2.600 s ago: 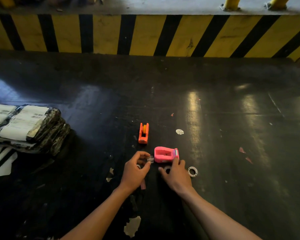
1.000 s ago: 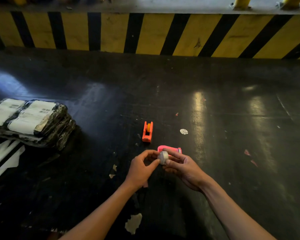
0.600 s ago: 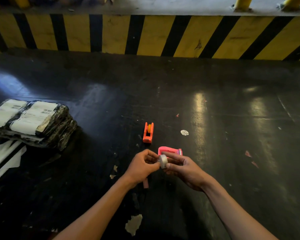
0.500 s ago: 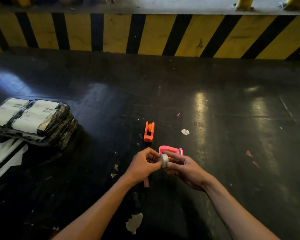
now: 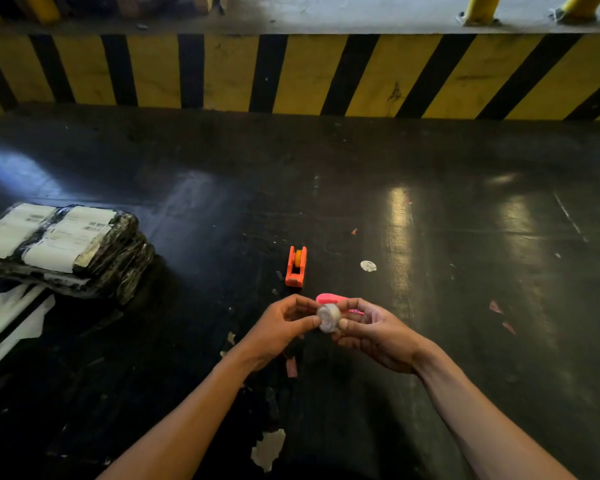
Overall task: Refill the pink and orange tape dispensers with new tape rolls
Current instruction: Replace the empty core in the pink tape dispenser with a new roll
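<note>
A small whitish tape roll (image 5: pixel 329 317) is held above the dark floor between both hands. My left hand (image 5: pixel 282 329) pinches its left side with thumb and fingers. My right hand (image 5: pixel 373 332) grips its right side. Just behind the hands lies the pink dispenser (image 5: pixel 330 299), mostly hidden by my fingers. The orange dispenser (image 5: pixel 296 266) stands on the floor a little farther away, with a yellowish roll inside it.
A stack of black-wrapped parcels with white labels (image 5: pixel 63 247) lies at the left. A yellow-and-black striped kerb (image 5: pixel 302 74) bounds the far side. Small scraps dot the floor: a white disc (image 5: pixel 368 266), a paper scrap (image 5: pixel 269 448) near my arms.
My right hand has lifted from the floor beside the pink dispenser and joined the left on the tape roll. Over the last second both hands have held the roll almost still.
</note>
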The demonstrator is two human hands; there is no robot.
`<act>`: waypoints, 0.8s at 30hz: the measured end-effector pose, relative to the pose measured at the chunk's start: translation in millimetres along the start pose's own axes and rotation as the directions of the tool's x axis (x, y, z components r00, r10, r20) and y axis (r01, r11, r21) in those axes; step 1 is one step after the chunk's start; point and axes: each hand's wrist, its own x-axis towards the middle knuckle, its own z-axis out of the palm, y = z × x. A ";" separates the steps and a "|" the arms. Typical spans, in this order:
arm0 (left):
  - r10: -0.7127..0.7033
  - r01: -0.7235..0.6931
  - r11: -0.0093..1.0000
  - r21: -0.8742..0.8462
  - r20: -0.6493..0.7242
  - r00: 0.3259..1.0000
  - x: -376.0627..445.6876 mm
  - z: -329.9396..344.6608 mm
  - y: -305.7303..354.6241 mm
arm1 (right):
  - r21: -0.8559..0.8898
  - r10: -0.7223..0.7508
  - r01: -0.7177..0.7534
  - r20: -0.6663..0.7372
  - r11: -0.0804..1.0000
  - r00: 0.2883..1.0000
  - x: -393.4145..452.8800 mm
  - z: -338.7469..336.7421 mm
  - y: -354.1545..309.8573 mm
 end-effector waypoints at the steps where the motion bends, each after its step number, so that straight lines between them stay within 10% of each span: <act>1: -0.007 0.007 1.000 -0.018 -0.001 1.000 0.1 0.4 -0.3 | -0.006 -0.002 0.002 -0.003 1.000 1.000 0.1 0.6 -1.1; 10: 0.042 -0.043 0.982 -0.184 -0.009 0.999 -1.9 0.1 -0.4 | 0.017 -0.025 0.025 -0.024 1.000 0.999 -2.7 -1.3 -8.4; 24: 0.249 -0.225 0.961 0.160 -0.150 0.957 0.2 6.0 -7.6 | -0.035 -0.021 0.011 -0.319 0.999 0.948 6.0 12.2 -2.8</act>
